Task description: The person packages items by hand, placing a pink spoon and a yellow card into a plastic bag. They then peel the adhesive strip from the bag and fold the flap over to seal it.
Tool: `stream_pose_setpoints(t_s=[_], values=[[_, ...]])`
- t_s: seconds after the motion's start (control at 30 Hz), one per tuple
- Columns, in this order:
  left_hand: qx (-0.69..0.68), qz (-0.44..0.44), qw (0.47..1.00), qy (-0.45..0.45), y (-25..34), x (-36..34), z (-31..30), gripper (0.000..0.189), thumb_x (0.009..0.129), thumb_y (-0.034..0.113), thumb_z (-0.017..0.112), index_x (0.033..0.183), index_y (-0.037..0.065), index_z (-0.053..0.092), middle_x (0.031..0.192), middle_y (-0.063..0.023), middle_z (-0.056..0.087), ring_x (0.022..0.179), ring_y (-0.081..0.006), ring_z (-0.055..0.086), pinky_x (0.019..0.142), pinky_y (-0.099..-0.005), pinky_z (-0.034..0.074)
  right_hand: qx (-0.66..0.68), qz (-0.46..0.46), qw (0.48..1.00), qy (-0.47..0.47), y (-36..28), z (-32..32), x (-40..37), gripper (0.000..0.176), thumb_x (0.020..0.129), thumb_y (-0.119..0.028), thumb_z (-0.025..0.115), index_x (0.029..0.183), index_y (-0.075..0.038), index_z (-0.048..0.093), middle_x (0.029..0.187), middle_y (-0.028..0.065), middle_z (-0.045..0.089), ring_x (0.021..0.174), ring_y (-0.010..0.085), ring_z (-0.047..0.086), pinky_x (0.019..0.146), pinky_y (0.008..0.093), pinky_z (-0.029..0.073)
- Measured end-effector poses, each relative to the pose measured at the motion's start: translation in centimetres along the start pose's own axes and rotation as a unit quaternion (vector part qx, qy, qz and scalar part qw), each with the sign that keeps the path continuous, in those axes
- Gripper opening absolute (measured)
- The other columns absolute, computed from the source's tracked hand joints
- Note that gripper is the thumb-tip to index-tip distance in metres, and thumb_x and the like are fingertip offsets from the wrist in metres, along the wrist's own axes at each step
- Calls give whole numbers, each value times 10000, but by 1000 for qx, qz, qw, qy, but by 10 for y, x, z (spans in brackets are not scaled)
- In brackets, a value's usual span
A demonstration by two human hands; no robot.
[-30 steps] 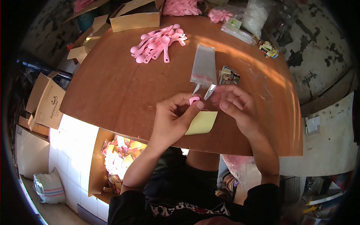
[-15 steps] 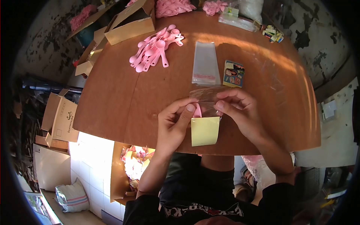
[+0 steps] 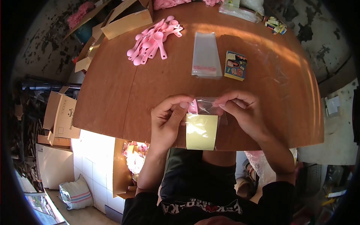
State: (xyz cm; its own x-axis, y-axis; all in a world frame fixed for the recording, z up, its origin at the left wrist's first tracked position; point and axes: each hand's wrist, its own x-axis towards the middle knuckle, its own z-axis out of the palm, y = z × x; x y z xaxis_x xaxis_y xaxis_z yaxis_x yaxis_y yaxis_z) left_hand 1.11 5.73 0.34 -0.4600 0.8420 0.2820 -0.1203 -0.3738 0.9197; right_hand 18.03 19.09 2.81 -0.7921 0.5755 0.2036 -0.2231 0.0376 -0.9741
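Your left hand [image 3: 168, 119] and right hand [image 3: 240, 110] pinch the clear bag [image 3: 207, 107], and the yellow card [image 3: 201, 132], now catching glare, looks enclosed with the pink spoon [image 3: 193, 107].

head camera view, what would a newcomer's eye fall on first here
Most likely the heap of bright pink spoons on the far left part of the brown table. Next would come the pale yellow card by the table's near edge, with a shiny clear bag stretched between the left hand and the right hand.
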Motion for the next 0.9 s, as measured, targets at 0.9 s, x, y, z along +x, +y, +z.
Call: stream_pose_setpoints(t_s=[0.9], values=[[-4,11,998,-56,5,-1,-1,230,873,-64,648,1081,-43,551,1053,-123,644,965,-147,639,797,-267,550,-139,-176,975,1,12,10,-2,151,804,31,723,948,29,678,982,111,653,881,149,658,773,263,538]])
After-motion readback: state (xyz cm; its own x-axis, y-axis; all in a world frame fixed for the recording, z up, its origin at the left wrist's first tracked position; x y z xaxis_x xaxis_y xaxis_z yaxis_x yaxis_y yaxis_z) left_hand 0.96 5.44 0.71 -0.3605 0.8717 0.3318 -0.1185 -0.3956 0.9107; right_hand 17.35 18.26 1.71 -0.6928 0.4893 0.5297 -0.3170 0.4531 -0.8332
